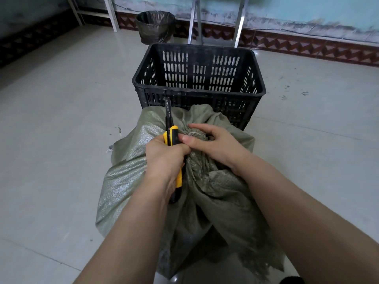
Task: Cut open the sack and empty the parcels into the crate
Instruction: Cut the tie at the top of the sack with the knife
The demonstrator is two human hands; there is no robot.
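A green woven sack point(131, 160) stands on the floor in front of me, its neck bunched and tied with pale string point(193, 133). My left hand point(164, 158) is shut on a yellow and black utility knife point(171, 136), whose long blade points up and away beside the tied neck. My right hand point(213, 144) grips the gathered neck just right of the knife, thumb touching the knife's handle. Behind the sack stands a black slotted plastic crate point(199, 90), which looks empty inside. The parcels are hidden inside the sack.
A dark bin lined with a bag point(154, 26) stands by the far wall. Metal frame legs point(239, 21) rise behind the crate, and white shelf legs point(111, 13) stand at the back left. Pale tiled floor point(61, 119) surrounds the sack.
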